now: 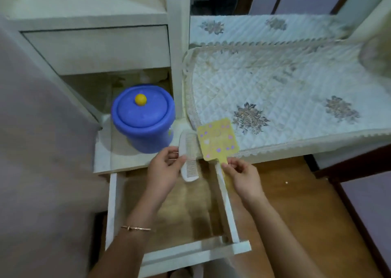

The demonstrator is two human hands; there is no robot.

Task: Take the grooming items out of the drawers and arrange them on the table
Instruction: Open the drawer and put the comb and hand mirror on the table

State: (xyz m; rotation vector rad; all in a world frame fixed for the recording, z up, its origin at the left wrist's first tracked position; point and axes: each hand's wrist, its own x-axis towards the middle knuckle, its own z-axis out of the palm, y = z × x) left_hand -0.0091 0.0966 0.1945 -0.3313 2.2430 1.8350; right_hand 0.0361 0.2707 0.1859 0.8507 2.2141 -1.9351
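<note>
Comb (189,150) in left hand (165,168) (mirror (218,140) in right hand (242,177))

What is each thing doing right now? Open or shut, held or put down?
Lower drawer: pulled open.
Upper drawer: shut.
Blue tub: upright on the shelf, lid on.
Comb: held by the left hand, above the lower drawer.
Yellow paddle: handle pinched by the right hand, not set down yet.
Quilted cover: spread flat on the table.
</note>
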